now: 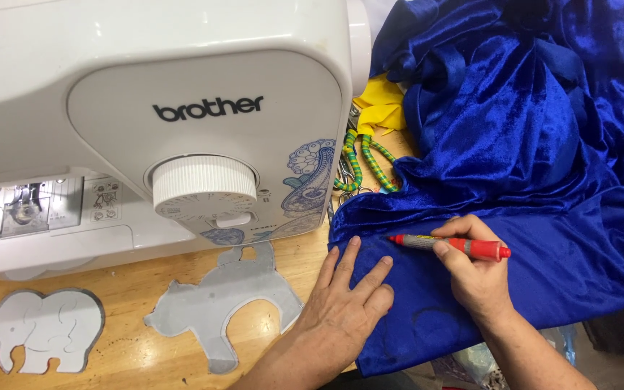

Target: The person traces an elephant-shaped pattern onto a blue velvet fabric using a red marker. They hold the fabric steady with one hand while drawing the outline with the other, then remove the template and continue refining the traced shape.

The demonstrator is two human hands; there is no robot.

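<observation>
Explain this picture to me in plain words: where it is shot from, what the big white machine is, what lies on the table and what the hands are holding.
The picture comes from a camera worn on a person's head, looking down at that person's own two hands. The large white machine is a sewing machine standing on a wooden table. In front of it lie two flat animal-shaped cutouts: an elephant shape and a grey outline shape. A big piece of shiny blue fabric is spread over the right side, with some yellow cloth and a green-and-yellow cord behind it. The left hand presses flat on the edge of the blue fabric. The right hand holds a red marker, its tip resting on the fabric.
</observation>
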